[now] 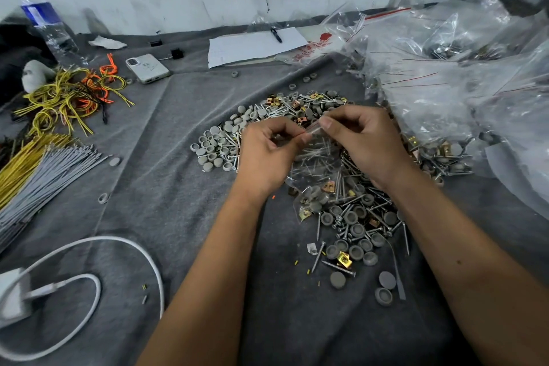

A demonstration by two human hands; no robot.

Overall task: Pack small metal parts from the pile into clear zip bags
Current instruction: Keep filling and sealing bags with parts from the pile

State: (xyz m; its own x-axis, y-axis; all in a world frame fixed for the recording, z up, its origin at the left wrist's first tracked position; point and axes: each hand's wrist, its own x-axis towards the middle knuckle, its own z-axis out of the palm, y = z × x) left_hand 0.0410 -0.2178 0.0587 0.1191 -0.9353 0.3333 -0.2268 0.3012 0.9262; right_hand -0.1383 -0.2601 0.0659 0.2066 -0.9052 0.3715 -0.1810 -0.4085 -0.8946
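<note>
A pile of small parts (350, 217), made of screws, grey round caps and gold clips, spreads over the grey cloth in the middle. Above it I hold a clear zip bag (315, 163) that has screws and caps inside. My left hand (267, 151) pinches the bag's top edge on the left. My right hand (365, 140) pinches the same edge on the right, thumb and fingers pressed together at the strip. The bag hangs down between my hands over the pile.
A heap of clear zip bags (445, 74) fills the right side. Yellow and orange wires (68, 95) and grey ties (44, 175) lie at left. A phone (147, 68), paper with a pen (252, 44), a water bottle (47, 30) and a white charger cable (89, 282) are also on the cloth.
</note>
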